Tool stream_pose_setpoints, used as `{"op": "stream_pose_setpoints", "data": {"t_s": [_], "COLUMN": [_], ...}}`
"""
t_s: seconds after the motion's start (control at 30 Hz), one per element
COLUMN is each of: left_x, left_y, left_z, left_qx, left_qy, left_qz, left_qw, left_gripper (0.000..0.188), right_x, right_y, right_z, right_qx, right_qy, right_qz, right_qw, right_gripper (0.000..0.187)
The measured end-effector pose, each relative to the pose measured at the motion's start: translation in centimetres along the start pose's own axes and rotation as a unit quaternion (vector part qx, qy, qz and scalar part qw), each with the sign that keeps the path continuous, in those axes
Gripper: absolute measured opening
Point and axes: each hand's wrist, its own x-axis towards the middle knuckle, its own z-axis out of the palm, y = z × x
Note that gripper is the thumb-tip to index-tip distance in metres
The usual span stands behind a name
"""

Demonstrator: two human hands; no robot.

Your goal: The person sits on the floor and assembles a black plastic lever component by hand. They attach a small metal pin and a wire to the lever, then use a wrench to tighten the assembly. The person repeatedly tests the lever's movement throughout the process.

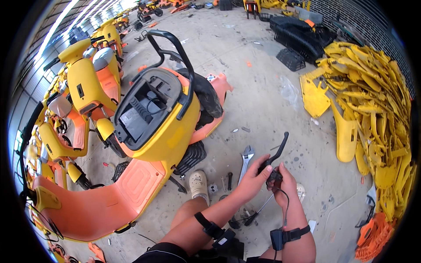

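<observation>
Between my two hands is a black brake lever point(280, 149) with a clamp end and a thin black cable point(287, 206) hanging from it. My left hand point(254, 176) is closed round the lever near its base, thumb on top. My right hand point(287, 182) grips the dark clamp end, its fingers partly hidden behind it. The lever's curved tip points up and away from me. On the floor just left of my left hand lies a large adjustable wrench point(246, 160), partly covered by my forearm. A screwdriver-like rod point(265, 203) shows below my hands.
A yellow and orange scooter point(171, 140) with its seat compartment uncovered stands at left, more scooters point(79, 83) behind it. Yellow plastic panels point(368, 114) are heaped at right, orange pieces point(374, 236) nearer. Black crates point(298, 39) sit at the back. Small bolts point(230, 179) lie near my shoe.
</observation>
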Motion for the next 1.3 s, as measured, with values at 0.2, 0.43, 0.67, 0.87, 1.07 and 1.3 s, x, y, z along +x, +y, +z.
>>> {"op": "stream_pose_setpoints", "data": {"t_s": [0.2,0.43,0.67,0.87,1.07,1.3], "left_x": [0.2,0.3,0.3,1.4,2.1,3.3], "left_y": [-1.0,-0.7,1.5,1.1,0.9,0.0], "left_z": [-0.6,-1.0,-1.4,-1.8,-2.2,-2.0], "left_qx": [0.048,0.106,0.265,0.235,0.163,0.135], "left_qy": [0.022,0.015,0.072,0.101,0.063,0.057], "left_qz": [0.024,0.016,0.034,0.057,0.018,0.048], "left_qw": [0.998,0.994,0.961,0.965,0.984,0.988], "left_gripper": [0.076,0.064,0.058,0.055,0.056,0.045], "right_x": [-0.2,0.6,1.1,0.7,1.6,3.1], "right_y": [-0.3,0.3,0.4,-0.6,-0.5,-0.8], "right_z": [0.4,-0.2,0.5,2.0,1.7,1.6], "right_qx": [0.021,-0.036,-0.007,-0.024,0.020,-0.033], "right_qy": [-0.010,-0.055,-0.103,-0.121,-0.086,-0.087], "right_qz": [-0.009,0.035,0.060,0.044,0.074,0.038], "right_qw": [1.000,0.997,0.993,0.991,0.993,0.995], "right_gripper": [0.033,0.020,0.017,0.021,0.023,0.020]}}
